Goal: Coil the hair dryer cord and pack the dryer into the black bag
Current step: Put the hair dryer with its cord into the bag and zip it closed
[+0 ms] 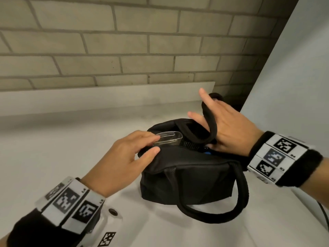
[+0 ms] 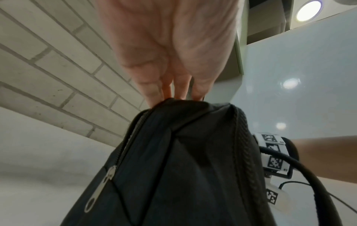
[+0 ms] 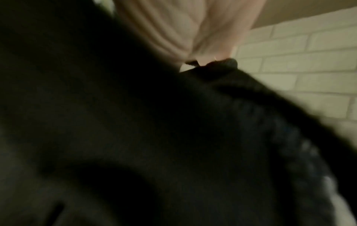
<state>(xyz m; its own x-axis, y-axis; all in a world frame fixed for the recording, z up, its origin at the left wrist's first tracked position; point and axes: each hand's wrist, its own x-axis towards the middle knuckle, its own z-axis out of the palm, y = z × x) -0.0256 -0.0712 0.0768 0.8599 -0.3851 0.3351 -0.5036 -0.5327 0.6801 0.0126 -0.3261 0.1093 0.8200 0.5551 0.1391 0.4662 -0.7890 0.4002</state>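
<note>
The black bag (image 1: 187,175) stands on a white counter with its top zip open. A clear plastic nozzle (image 1: 168,139) sticks out of the bag's left end, and a blue part (image 1: 207,153) shows inside; the rest of the dryer and its cord are hidden. My left hand (image 1: 153,144) pinches the bag's left end, fingers over the nozzle and thumb on the fabric. My right hand (image 1: 204,122) lies over the opening with spread straight fingers, and the far handle (image 1: 211,120) is draped across them. The left wrist view shows the bag (image 2: 183,168) with its zip pull (image 2: 100,189).
A brick wall (image 1: 124,41) and a raised white ledge (image 1: 106,93) lie behind the bag. A white panel (image 1: 293,68) closes the right side. The near handle (image 1: 236,207) hangs down the bag's front. A thin black cable (image 1: 323,213) runs by the right edge.
</note>
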